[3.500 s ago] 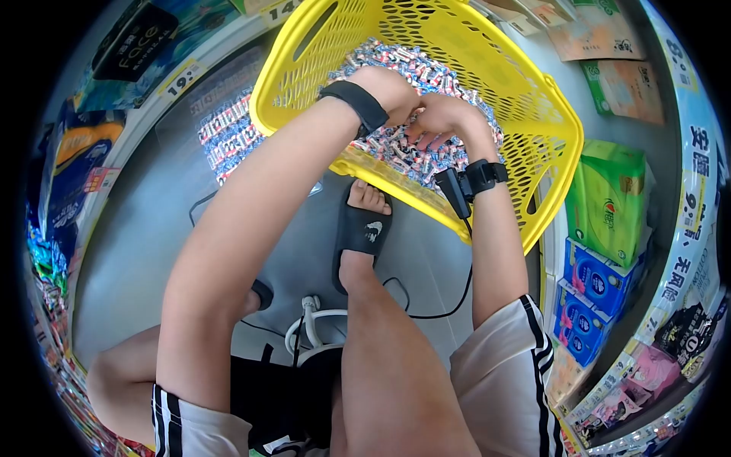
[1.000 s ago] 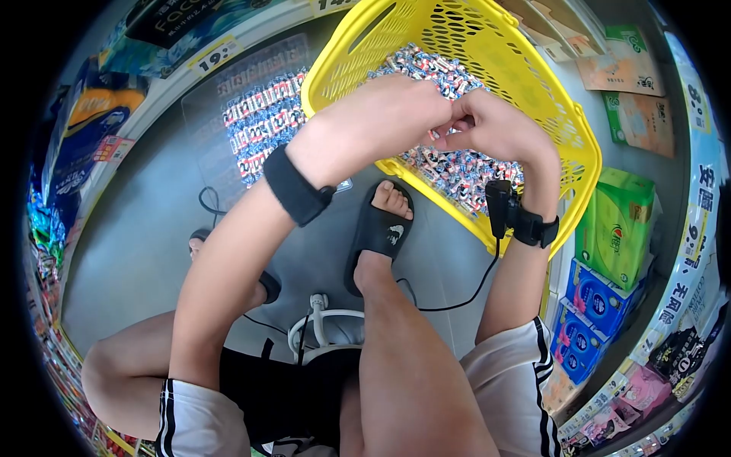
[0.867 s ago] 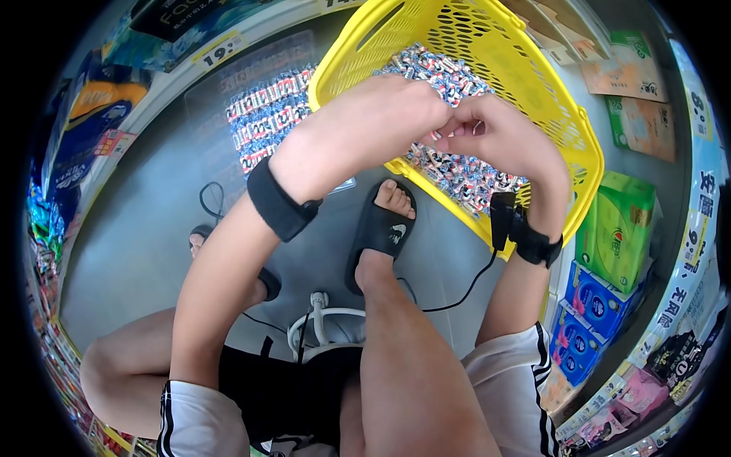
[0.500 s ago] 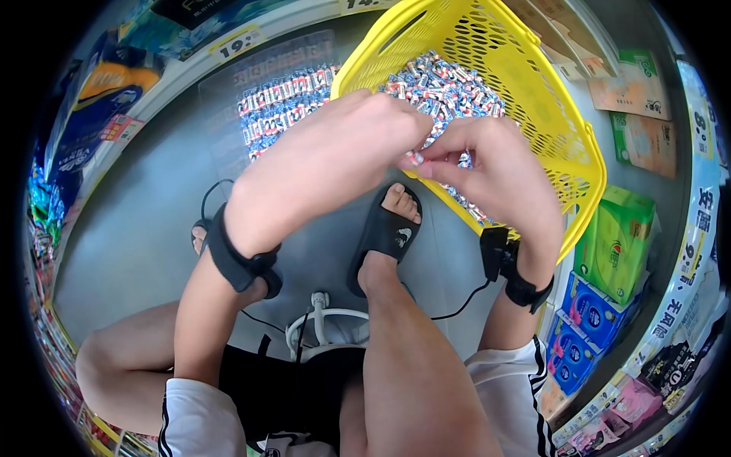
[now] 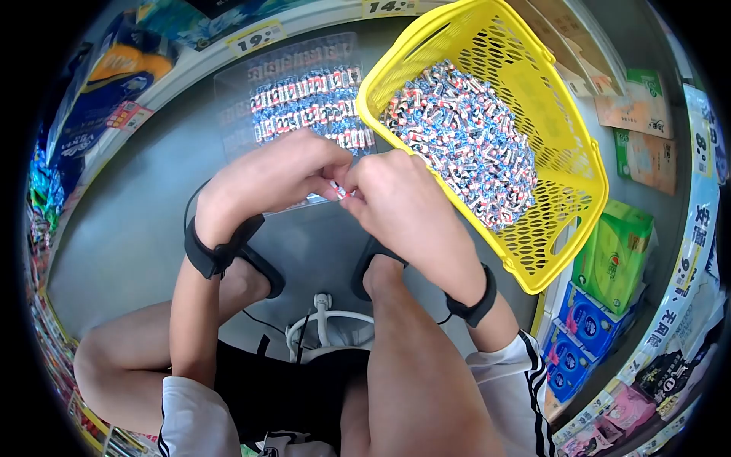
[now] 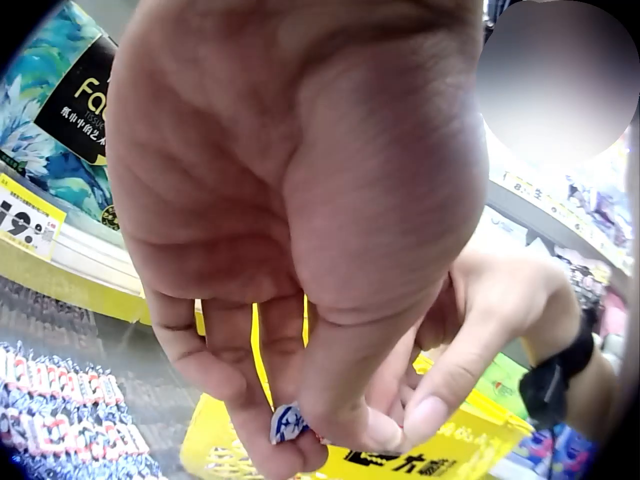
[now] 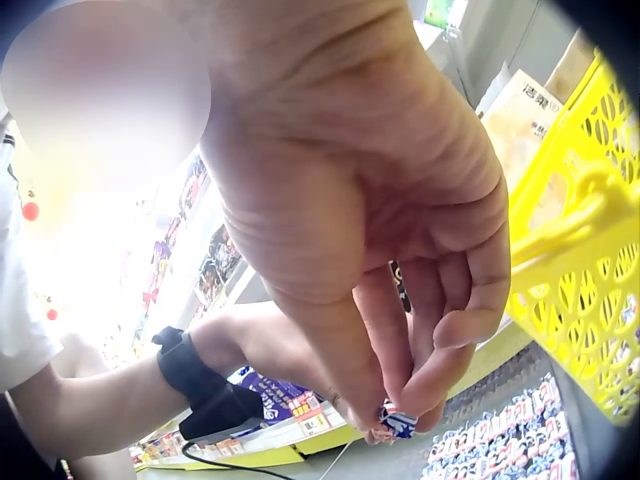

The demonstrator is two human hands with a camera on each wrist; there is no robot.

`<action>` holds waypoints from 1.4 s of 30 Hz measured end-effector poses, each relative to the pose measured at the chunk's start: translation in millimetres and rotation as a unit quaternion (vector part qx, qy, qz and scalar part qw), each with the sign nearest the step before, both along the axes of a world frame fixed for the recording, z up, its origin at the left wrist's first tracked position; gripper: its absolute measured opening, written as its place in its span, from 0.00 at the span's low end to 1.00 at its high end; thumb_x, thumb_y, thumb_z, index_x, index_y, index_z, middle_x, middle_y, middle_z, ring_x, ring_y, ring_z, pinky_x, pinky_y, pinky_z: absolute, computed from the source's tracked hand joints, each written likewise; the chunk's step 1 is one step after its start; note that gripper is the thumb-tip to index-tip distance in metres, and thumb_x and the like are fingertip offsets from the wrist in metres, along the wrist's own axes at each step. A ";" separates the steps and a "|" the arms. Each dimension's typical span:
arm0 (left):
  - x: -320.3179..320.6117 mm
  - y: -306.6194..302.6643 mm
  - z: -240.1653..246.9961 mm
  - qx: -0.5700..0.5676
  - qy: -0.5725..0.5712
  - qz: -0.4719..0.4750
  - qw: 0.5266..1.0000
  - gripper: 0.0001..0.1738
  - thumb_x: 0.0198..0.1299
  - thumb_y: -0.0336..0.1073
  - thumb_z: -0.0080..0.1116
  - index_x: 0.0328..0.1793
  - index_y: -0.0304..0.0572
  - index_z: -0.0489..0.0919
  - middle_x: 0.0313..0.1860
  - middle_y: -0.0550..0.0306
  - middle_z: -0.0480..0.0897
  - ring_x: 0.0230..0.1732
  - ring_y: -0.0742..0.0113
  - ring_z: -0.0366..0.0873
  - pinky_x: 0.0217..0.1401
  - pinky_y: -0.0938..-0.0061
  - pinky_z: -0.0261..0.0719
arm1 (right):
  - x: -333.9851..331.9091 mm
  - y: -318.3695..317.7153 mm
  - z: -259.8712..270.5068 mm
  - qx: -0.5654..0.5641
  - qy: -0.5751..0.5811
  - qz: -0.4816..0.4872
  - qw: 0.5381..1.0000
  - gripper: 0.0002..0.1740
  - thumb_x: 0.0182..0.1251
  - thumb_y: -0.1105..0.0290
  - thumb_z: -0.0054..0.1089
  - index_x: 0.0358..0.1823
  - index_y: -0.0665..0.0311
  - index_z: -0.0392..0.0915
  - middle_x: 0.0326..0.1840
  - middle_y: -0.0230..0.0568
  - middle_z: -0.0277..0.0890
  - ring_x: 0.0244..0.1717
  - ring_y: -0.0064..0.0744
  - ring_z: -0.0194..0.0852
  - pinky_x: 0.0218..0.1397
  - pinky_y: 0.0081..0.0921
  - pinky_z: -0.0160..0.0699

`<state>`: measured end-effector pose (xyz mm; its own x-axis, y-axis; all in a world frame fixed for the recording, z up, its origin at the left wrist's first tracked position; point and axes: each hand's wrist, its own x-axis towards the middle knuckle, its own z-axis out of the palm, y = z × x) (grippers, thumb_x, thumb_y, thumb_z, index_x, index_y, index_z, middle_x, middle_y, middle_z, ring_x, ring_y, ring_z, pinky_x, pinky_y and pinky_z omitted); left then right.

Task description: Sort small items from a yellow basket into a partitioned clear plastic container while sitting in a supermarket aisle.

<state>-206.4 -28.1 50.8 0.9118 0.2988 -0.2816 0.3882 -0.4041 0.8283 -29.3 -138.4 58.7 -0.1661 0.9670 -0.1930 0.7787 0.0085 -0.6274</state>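
One small wrapped candy (image 5: 339, 190) in red, white and blue is pinched between my left hand (image 5: 278, 171) and my right hand (image 5: 403, 206), which meet at the fingertips. In the left wrist view, the candy's blue and white end (image 6: 290, 422) shows between my left thumb and fingers. The right wrist view has the other end (image 7: 398, 421) between my right thumb and forefinger. Just beyond my left hand, a clear tray (image 5: 231, 91) on the floor holds rows of like candies (image 5: 312, 103). Right of it, the yellow basket (image 5: 533, 107) contains a loose heap of candies (image 5: 464, 145).
Shelves with tissue packs run along both sides, a green pack (image 5: 613, 255) and blue packs (image 5: 590, 324) at the right. A price label (image 5: 255, 38) lines the far shelf edge. Below my hands are my feet and legs, a white stool base (image 5: 324, 320) and a cable.
Both hands were over the candy heap in the basket; they have moved left and towards me, out of it, with the candy between them. The head view has shifted, uncovering the heap.
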 end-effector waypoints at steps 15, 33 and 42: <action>-49.7 12.9 -77.1 -0.044 0.083 0.052 0.994 0.07 0.57 0.20 0.70 0.40 0.32 0.84 0.35 0.44 0.89 0.41 0.49 0.89 0.47 0.62 0.85 | -60.1 15.8 -97.7 -0.047 0.051 -0.053 0.996 0.07 0.58 0.71 0.78 0.33 0.67 0.90 0.31 0.60 0.86 0.37 0.61 0.89 0.44 0.48 0.89; -82.0 -13.9 -155.9 0.143 0.066 0.125 0.980 0.07 0.64 0.23 0.63 0.45 0.33 0.89 0.42 0.41 0.89 0.48 0.40 0.87 0.54 0.53 0.85 | -91.3 34.1 -186.4 -0.199 -0.003 -0.120 0.973 0.09 0.63 0.75 0.68 0.43 0.71 0.88 0.46 0.67 0.88 0.52 0.66 0.90 0.54 0.54 0.90; -80.3 -23.4 -159.9 0.170 0.103 0.116 0.973 0.07 0.62 0.23 0.64 0.42 0.33 0.90 0.40 0.42 0.89 0.46 0.41 0.87 0.53 0.53 0.85 | -100.3 33.7 -190.1 -0.192 -0.019 -0.103 0.976 0.09 0.68 0.75 0.63 0.43 0.71 0.87 0.46 0.66 0.88 0.52 0.66 0.90 0.53 0.55 0.90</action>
<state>-286.7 -51.4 -109.1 0.7431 0.5984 -0.2996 0.6455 -0.5228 0.5568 -129.6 -104.7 -131.4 0.0382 0.8342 -0.5502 0.7619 -0.3806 -0.5240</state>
